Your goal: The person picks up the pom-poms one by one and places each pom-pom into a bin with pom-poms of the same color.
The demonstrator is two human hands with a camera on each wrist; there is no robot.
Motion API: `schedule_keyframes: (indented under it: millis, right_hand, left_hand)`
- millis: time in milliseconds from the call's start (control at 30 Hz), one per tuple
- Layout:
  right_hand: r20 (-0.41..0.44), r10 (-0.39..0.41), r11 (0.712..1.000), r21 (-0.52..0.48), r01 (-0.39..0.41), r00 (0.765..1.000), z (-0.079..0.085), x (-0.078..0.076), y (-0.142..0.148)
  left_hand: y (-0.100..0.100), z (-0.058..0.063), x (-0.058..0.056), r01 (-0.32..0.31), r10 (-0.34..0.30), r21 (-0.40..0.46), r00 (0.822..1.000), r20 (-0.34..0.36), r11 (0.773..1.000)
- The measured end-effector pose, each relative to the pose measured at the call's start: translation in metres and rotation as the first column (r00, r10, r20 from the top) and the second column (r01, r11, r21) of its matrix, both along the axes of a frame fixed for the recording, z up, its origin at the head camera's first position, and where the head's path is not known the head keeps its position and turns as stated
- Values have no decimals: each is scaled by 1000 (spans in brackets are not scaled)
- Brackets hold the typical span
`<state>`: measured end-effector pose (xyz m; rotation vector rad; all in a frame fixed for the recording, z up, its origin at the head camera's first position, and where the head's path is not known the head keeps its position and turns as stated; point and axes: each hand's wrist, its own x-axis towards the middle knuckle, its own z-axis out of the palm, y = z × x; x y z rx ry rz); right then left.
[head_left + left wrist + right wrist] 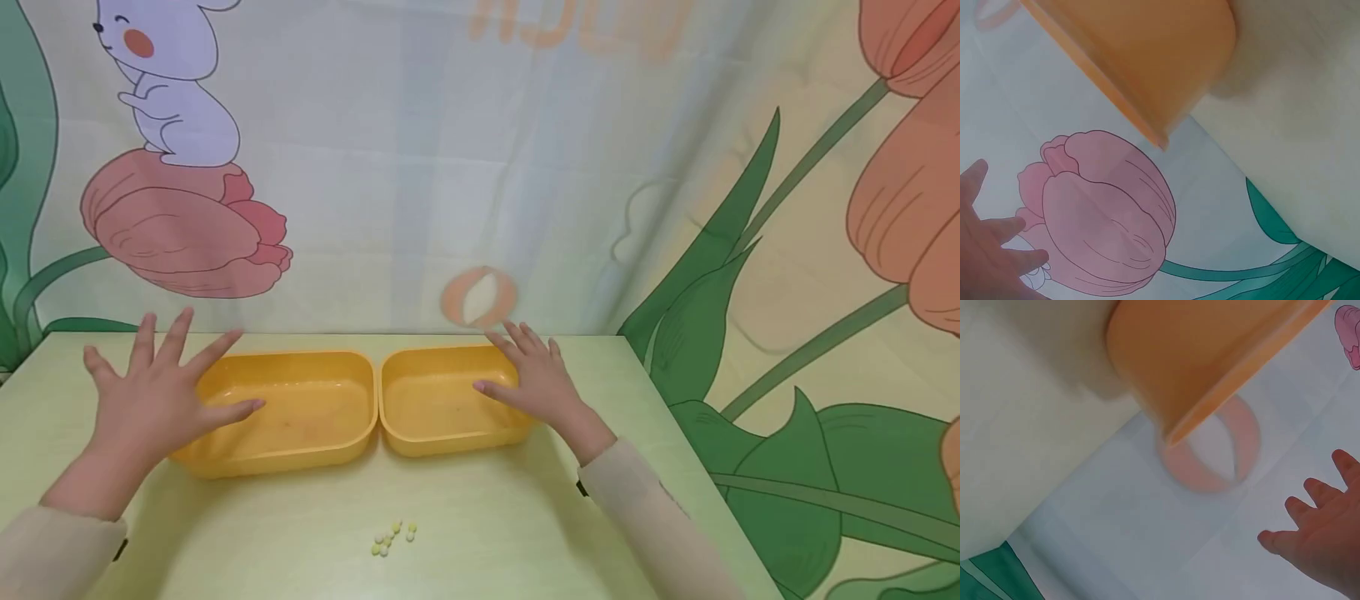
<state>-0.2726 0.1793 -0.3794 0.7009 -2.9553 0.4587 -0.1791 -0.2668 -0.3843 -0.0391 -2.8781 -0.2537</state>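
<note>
Two yellow plastic trays stand side by side on the table, the left tray [285,458] longer than the right tray [457,444]. My left hand [153,396], fingers spread wide, hovers over the left end of the longer tray. Over the right end of the smaller one is my right hand [543,379], its fingers also stretched out. Neither hand holds anything. Several small yellow and white beads [386,540] lie in a loose cluster on the table in front of the trays. Each wrist view shows a tray's outer wall [1147,56] and outstretched fingers [1300,509].
The pale table [465,517] ends against a printed curtain [360,167] with tulips and a white animal. More printed cloth with large green leaves [787,467] hangs along the table's right edge.
</note>
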Motion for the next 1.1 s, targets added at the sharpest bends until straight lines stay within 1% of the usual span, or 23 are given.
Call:
schedule_keyframes:
  millis: [233,400,467,633,733,833,933,1000,1100]
  right_hand:
    - [-9,18,993,-119,-19,1000,-9,14,3]
    - [-21,37,983,-176,-40,999,-17,24,4]
    - [-22,50,978,-200,-53,999,-20,28,5]
    - [-9,83,961,-264,-82,997,-25,39,5]
    - [-13,117,948,-296,-116,993,-26,45,5]
    - [-23,153,933,-326,-152,988,-26,51,3]
    - [-30,183,922,-341,-183,983,-27,57,1]
    - [-30,203,915,-350,-200,979,-28,62,-1]
    - [-21,235,903,-365,-226,972,-30,68,-3]
  left_hand:
    - [1,-7,9,-9,10,18,999,-43,1000]
    - [5,-11,16,-10,15,45,995,-99,999]
    - [6,-13,18,-13,19,56,994,-109,998]
    - [5,-18,25,-18,24,55,992,-123,998]
    - [1,-20,30,-15,24,54,986,-165,998]
    - [-3,-22,33,-12,28,81,979,-201,997]
    - [-8,-26,36,-10,36,127,979,-201,992]
    - [-12,-29,39,-11,44,173,981,-187,985]
    - [-17,-34,42,-20,56,257,989,-135,966]
